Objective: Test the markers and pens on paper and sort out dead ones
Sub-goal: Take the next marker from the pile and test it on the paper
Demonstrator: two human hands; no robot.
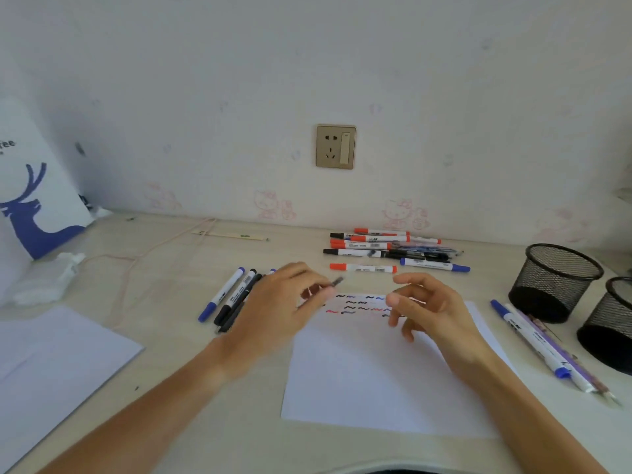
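left hand (273,302) fingers pinch slim dark pen (337,281) | right hand (429,307) fingers loosely curled, empty | flat white paper (376,381)

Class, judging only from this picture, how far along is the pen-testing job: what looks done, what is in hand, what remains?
Done: three rows of squiggles cross the top of the test sheet, and pens lie grouped at its left and right. In hand: the left hand pinches a small dark pen or cap; the right hand holds nothing. Probably left: the far pile.
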